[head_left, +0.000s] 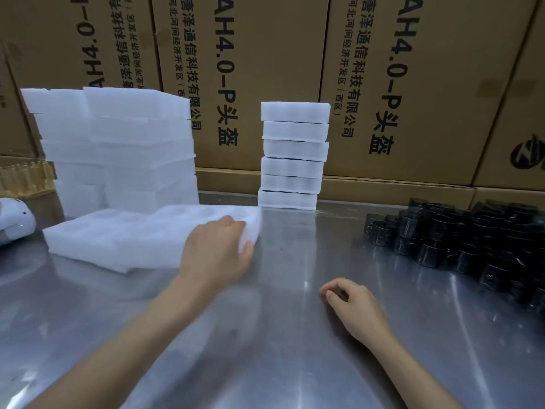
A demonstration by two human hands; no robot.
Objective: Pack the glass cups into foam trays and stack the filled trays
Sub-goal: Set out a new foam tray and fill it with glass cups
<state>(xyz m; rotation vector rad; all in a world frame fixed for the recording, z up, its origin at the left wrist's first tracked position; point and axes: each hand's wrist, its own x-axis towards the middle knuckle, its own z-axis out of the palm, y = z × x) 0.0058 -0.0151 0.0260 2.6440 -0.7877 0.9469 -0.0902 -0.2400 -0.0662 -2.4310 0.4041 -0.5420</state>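
On the steel table (pixel 283 335) at about ten o'clock, our left hand (pixel 219 249) reaches forward and grips the right end of a foam tray (pixel 118 234), fingers curled over its edge. Our right hand (pixel 352 308) rests at five o'clock — fingers loosely curled, holding nothing — with the dark glass cups (pixel 466 240) heaped at three o'clock and the stack of filled trays (pixel 293 156) at twelve.

My left hand (pixel 219 249) grips the right end of a foam tray (pixel 147 231) lying on the steel table (pixel 295 335); the tray looks blurred. My right hand (pixel 352 305) rests on the table, fingers loosely curled, holding nothing. Behind the tray stands a wide pile of foam (pixel 118 149), and right of it a narrow stack of six trays (pixel 293 156). Dark cups (pixel 460 243) crowd the table's right side. Printed cartons (pixel 265 69) wall the back.
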